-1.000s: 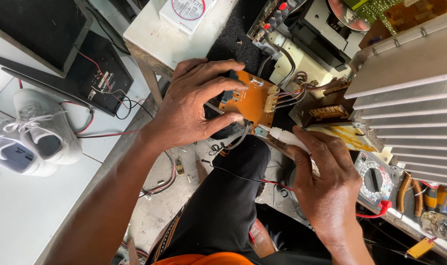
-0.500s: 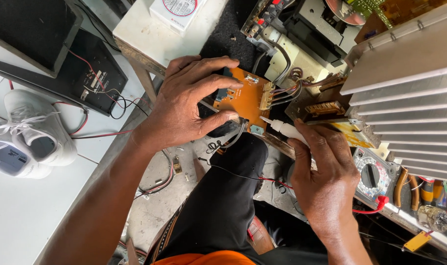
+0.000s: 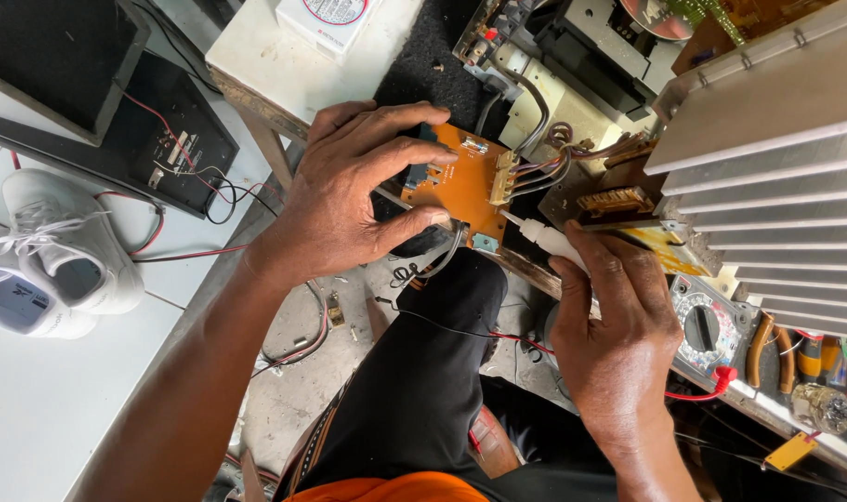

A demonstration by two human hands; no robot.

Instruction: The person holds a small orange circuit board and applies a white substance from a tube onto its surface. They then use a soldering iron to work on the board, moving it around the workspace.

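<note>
While the left hand (image 3: 349, 200) clamps the orange board (image 3: 460, 181) by its near edge, thumb under at about six o'clock and fingers curled over the top at twelve, the right hand (image 3: 614, 325) brings a white tool (image 3: 544, 237) in from four o'clock. Its pale tip meets the board's lower right corner, just below the white connector (image 3: 505, 177) where the coloured wires (image 3: 558, 158) leave toward the chassis (image 3: 581, 65). It looks like a small tube or applicator, though the view is too coarse to be sure.

To do this well, the board needs to stay still: the left grip should be firm yet not flex it, and the wires should keep some slack. The tip wants a light, steady touch, with the right wrist braced low so it cannot skid onto neighbouring parts.

The left wrist is bent inward, forearm running down to seven o'clock. The right hand is closed around the tool in a pencil-like hold, knuckles up, forearm leaving at five o'clock. A multimeter (image 3: 711, 325) lies just right of it, below the finned heatsink (image 3: 776, 177).
</note>
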